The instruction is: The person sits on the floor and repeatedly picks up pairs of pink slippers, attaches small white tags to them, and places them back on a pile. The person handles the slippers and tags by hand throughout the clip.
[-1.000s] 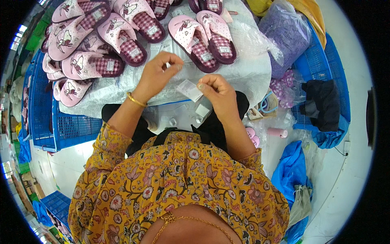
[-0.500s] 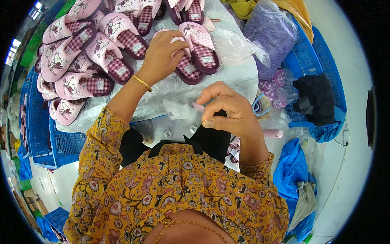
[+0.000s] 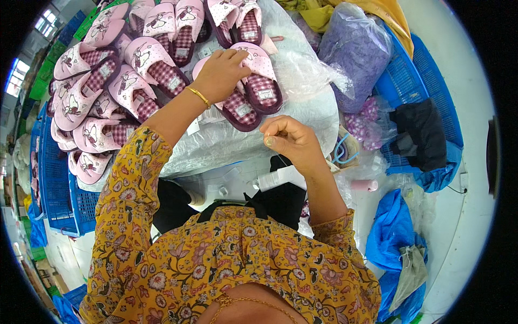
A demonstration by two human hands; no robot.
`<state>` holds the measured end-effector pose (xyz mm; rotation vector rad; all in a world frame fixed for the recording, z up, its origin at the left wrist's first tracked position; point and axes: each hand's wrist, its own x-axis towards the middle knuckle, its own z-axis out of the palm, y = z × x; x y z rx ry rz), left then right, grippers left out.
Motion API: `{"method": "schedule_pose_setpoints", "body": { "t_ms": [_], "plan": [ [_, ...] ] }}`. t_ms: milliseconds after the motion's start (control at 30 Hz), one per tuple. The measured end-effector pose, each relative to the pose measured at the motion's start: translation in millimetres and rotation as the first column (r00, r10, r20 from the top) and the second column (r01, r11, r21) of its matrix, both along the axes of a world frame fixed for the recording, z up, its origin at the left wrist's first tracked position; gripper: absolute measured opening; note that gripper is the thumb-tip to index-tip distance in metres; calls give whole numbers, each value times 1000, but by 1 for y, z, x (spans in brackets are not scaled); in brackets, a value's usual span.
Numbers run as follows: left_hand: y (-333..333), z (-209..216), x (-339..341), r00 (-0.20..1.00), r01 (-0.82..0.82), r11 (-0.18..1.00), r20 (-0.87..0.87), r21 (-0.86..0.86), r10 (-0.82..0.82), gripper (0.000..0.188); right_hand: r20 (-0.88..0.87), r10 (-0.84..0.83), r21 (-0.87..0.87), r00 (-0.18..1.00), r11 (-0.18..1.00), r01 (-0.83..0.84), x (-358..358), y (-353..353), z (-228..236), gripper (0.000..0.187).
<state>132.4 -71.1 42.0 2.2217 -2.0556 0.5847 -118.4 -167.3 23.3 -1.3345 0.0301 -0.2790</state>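
Observation:
A pair of pink slippers with plum checked insoles lies on the plastic-covered table. My left hand (image 3: pixel 222 75) is on the left slipper (image 3: pixel 240 109), its fingers curled over the upper and hiding most of it. The right slipper (image 3: pixel 263 93) lies against it, white label on the insole. Nearer to me, apart from the slippers, my right hand (image 3: pixel 295 142) is closed in a pinch of thumb and forefinger. What it pinches is too small to make out; a thin line shows beneath the fingers. Below that is a white tag-like piece (image 3: pixel 281 178).
Several matching slippers (image 3: pixel 89 97) are heaped on the left of the table (image 3: pixel 307 102). A blue crate (image 3: pixel 56 183) stands at the left. On the right are a purple bagged bundle (image 3: pixel 353 59), another blue crate (image 3: pixel 399 75), black cloth (image 3: pixel 421 135) and a pink roll (image 3: pixel 364 185).
My left hand has shifted right across the slipper's upper. My right hand's fingers have drawn closer together. The white tag-like piece now shows below it. The whole view has shifted slightly.

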Motion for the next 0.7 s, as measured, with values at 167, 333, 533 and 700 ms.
{"method": "schedule_pose_setpoints", "body": {
  "t_ms": [167, 333, 533, 700],
  "plan": [
    [3, 7, 1, 995, -97, 994, -35, -44, 96, 28, -26, -57, 6, 998, 998, 57, -16, 0, 0, 13],
    [44, 40, 4, 918, -166, 905, -395, -391, -2, 37, -36, -146, 139, 989, 979, 150, -40, -5, -16, 12],
    [101, 53, -56, 417, -515, 688, -850, -512, -321, 27, -66, -179, 200, 982, 961, 189, -33, 10, -37, 12],
    [121, 23, -94, 49, -658, 603, -826, -450, -562, 27, -39, -140, 220, 989, 965, 146, -34, 19, -38, 10]
  ]
}}
